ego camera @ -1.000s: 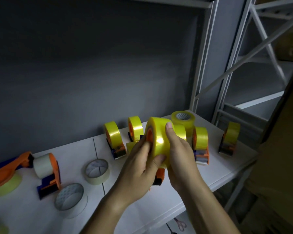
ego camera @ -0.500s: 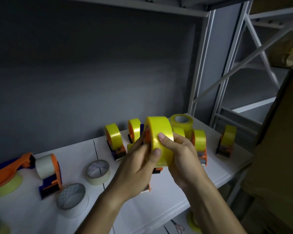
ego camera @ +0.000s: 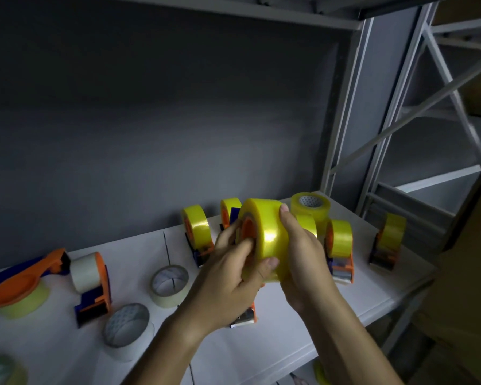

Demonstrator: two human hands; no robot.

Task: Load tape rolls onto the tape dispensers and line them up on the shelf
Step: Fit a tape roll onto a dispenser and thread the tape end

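A fat yellow tape roll (ego camera: 267, 234) on an orange dispenser hub (ego camera: 249, 232) is held above the white shelf (ego camera: 261, 354). My left hand (ego camera: 233, 276) grips the dispenser side, thumb under the roll, fingers at the hub. My right hand (ego camera: 300, 259) wraps the roll's right side, a fingertip on its top. The dispenser's lower end (ego camera: 245, 319) pokes out below my left hand. Loaded yellow dispensers stand behind: one (ego camera: 196, 232) at left, one (ego camera: 229, 209), one (ego camera: 340, 248) at right, one (ego camera: 386, 243) far right.
A loose yellow roll (ego camera: 311, 208) lies flat at the back. A cream roll (ego camera: 169, 284) and a clear roll (ego camera: 127, 327) lie flat on the shelf. An orange-blue dispenser with white tape (ego camera: 90, 279) and a handled dispenser (ego camera: 22, 282) sit left. A steel upright (ego camera: 342, 112) bounds the right.
Both hands have kept hold of the roll and dispenser, shifting slightly. My right fingertip has moved up onto the roll's top edge and the left thumb now sits under the roll.
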